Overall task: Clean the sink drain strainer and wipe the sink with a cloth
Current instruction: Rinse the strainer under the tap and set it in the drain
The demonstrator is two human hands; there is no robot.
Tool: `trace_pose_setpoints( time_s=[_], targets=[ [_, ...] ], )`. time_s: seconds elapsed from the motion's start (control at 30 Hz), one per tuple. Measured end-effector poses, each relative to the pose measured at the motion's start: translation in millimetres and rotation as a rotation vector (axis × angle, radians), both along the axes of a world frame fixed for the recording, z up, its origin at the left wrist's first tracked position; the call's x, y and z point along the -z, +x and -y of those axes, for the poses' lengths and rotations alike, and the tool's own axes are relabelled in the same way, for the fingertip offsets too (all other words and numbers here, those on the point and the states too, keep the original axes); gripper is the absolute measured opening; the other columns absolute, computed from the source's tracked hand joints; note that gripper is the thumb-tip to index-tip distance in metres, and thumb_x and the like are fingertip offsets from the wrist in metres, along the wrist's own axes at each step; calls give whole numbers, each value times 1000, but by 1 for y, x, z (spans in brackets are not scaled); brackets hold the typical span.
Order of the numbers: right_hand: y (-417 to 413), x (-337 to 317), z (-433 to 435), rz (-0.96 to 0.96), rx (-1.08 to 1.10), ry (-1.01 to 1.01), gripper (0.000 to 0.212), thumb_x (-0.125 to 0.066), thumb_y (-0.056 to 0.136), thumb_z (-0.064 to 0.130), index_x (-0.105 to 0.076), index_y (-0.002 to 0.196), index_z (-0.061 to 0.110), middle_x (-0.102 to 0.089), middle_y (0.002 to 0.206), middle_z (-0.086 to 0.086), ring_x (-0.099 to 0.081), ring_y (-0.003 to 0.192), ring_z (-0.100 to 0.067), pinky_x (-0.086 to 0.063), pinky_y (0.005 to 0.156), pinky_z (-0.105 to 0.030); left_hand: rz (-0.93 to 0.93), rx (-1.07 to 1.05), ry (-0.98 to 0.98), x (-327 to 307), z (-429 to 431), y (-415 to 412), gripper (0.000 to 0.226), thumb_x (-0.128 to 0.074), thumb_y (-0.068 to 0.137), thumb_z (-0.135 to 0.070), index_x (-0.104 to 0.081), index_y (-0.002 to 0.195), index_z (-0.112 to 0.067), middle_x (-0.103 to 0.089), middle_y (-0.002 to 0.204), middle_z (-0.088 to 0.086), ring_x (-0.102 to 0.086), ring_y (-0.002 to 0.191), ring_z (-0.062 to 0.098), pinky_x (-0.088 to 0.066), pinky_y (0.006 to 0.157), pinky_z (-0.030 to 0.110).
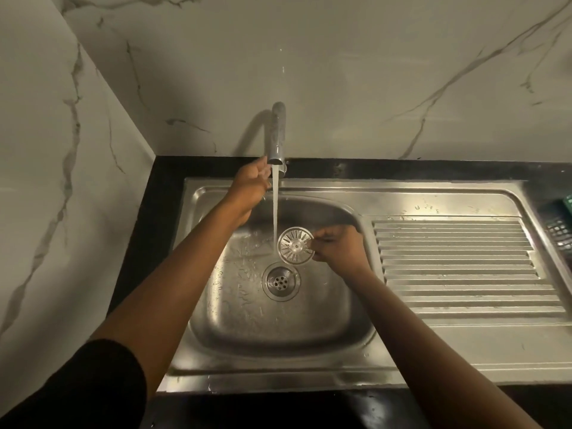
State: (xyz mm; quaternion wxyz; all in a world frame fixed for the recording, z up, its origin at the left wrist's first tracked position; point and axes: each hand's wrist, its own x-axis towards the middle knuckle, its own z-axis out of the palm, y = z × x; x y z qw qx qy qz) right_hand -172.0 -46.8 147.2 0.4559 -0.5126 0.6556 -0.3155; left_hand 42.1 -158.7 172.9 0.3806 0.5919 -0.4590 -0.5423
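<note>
The round metal drain strainer [295, 245] is held above the steel sink basin [253, 320], tilted towards me. My right hand [339, 247] pinches it by its right edge. Water runs from the tap spout [276, 137] in a stream that falls just past the strainer's left rim. My left hand [252, 184] reaches to the base of the tap behind the stream; its fingertips are hidden by the spout, so I cannot see what they touch. The open drain hole [281, 281] lies below the strainer. No cloth is in view.
A ribbed draining board [464, 267] lies to the right of the basin. A dark green rack or basket [561, 224] sits at the far right edge. Black countertop [161, 205] frames the sink, with marble walls behind and to the left.
</note>
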Motion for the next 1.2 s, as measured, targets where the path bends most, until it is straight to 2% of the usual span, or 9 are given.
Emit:
trace_pose_setpoints(
  time_s=[0.07, 0.13, 0.23, 0.33, 0.5, 0.67, 0.83, 1.0, 1.2],
  targets=[
    [0, 0, 2, 26, 22, 16, 35, -86, 80, 7, -79, 65, 39, -78, 69, 7, -77, 62, -12, -62, 59, -24, -50, -54, -43, 2, 0, -7, 56, -51, 95, 9, -55, 147, -10, -72, 132, 3, -70, 118, 9, -57, 66, 14],
    [-2, 0, 4, 44, 31, 27, 28, -86, 80, 7, -79, 68, 31, -78, 70, 3, -77, 63, -15, -63, 60, -27, -64, -155, -77, 6, 3, -9, 50, -62, 93, -2, -60, 142, -12, -76, 117, 1, -74, 92, 2, -59, 63, 21],
    [-4, 1, 8, 77, 37, 42, 20, -85, 80, 6, -80, 75, 24, -79, 73, -1, -78, 66, -19, -65, 64, -33, -55, -255, -39, 9, 9, -7, 44, -61, 95, 1, -61, 139, -4, -65, 139, 25, -75, 108, 16, -65, 84, 31],
    [-4, 2, 11, 96, 51, 48, 13, -85, 81, 7, -81, 81, 19, -79, 75, -3, -78, 68, -22, -66, 67, -38, -88, -270, -27, 13, 11, -9, 40, -59, 97, 2, -63, 137, 2, -65, 137, 30, -75, 109, 20, -64, 81, 25],
    [0, 2, 16, 118, 81, 66, 13, -87, 81, 9, -81, 80, 20, -79, 75, -3, -78, 67, -23, -66, 67, -37, -131, -210, -50, 12, 7, -17, 31, -58, 100, -5, -80, 97, -27, -81, 88, -20, -72, 80, -6, -55, 84, 22],
    [2, 3, 19, 120, 89, 78, 16, -86, 82, 8, -80, 78, 22, -79, 75, 0, -78, 68, -19, -65, 66, -33, -132, -63, -71, 13, -2, -9, 33, -49, 100, 11, -71, 114, -9, -75, 86, -33, -62, 94, -1, -42, 103, 35],
    [5, 14, 19, 123, 114, 131, 12, -86, 81, 3, -80, 84, 13, -79, 74, -3, -78, 67, -19, -65, 64, -32, -20, -56, 42, 27, -40, 1, 41, -60, 99, 3, -63, 138, -11, -72, 132, 4, -71, 117, 21, -57, 103, 37],
    [12, 35, 14, 95, 136, 225, 15, -84, 79, -2, -77, 78, 12, -78, 69, -2, -77, 62, -18, -63, 60, -29, 85, 24, 236, 64, -89, 4, 13, -71, 97, -15, -78, 107, -10, -80, 103, 15, -76, 88, 26, -64, 86, 45],
    [25, 77, 8, 41, 198, 355, 13, -84, 76, -4, -75, 79, 5, -75, 68, -10, -76, 56, -19, -62, 53, -30, 213, -60, 283, 103, -111, 7, 8, -79, 89, -7, -79, 97, -2, -80, 90, 13, -77, 64, 19, -65, 60, 30]
  ],
)
